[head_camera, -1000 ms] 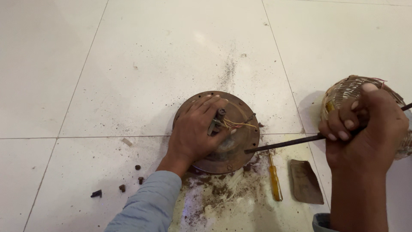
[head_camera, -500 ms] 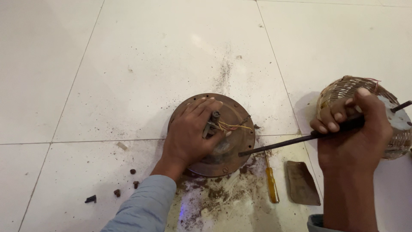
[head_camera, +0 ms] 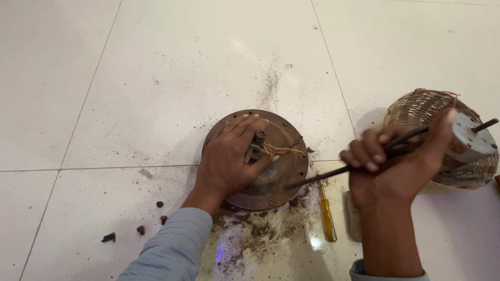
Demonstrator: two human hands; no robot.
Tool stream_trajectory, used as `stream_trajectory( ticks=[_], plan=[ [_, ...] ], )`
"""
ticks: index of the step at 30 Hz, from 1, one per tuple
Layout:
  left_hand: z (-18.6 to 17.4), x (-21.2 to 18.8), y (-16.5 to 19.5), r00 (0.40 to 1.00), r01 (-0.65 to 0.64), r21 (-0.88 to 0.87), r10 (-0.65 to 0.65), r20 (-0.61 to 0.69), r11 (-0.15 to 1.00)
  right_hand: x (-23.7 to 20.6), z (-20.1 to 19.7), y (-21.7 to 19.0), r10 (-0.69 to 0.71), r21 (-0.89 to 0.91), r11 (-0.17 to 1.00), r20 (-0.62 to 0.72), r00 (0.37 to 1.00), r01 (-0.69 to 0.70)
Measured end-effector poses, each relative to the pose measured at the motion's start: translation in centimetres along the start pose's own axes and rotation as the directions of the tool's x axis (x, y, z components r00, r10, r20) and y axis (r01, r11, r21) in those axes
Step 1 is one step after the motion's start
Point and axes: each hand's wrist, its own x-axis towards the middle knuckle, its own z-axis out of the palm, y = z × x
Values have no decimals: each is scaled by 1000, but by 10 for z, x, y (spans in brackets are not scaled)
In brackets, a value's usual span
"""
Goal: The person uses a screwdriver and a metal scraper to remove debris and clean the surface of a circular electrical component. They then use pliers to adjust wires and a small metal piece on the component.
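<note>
A round rusty brown metal motor cover (head_camera: 281,171) lies flat on the white tiled floor, with a short shaft and thin yellow and red wires (head_camera: 278,151) at its middle. My left hand (head_camera: 229,158) presses down on the cover's left half, fingers spread beside the shaft. My right hand (head_camera: 398,166) is closed around a long dark metal rod (head_camera: 317,178) whose tip touches the cover's right edge.
A wound copper motor core with a silver hub (head_camera: 463,140) sits at the right, partly behind my right hand. A yellow-handled screwdriver (head_camera: 327,216) lies below the cover. Dark dirt and debris (head_camera: 250,234) and small brown bits (head_camera: 140,229) litter the floor.
My right hand has shifted the rod, its outer end now tilted higher, with the tip staying at the cover's right edge. My left hand stays on the cover.
</note>
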Motion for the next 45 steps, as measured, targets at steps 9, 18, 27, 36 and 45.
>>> stream_trajectory(
  ticks=[9, 18, 27, 36, 45],
  plan=[
    [1, 0, -1, 1000, -3, 2, 3, 13, 1000, 0, -11, -9, 51, -59, 997, 15, 999, -50],
    [0, 1, -1, 1000, -6, 25, 6, 11, 1000, 4, -9, -1, 18, -44, 999, 43, 999, -16],
    [-1, 1, 2, 1000, 6, 23, -6, 8, 1000, -12, 9, 0, 48, -98, 994, 87, 995, -40],
    [1, 0, -1, 1000, -13, 33, 13, -5, 999, -11, 7, -7, 51, -164, 986, 81, 995, -37],
    [2, 1, 0, 1000, 15, 34, -15, 12, 999, -1, -10, -4, 78, -69, 995, 16, 997, -77]
  ],
)
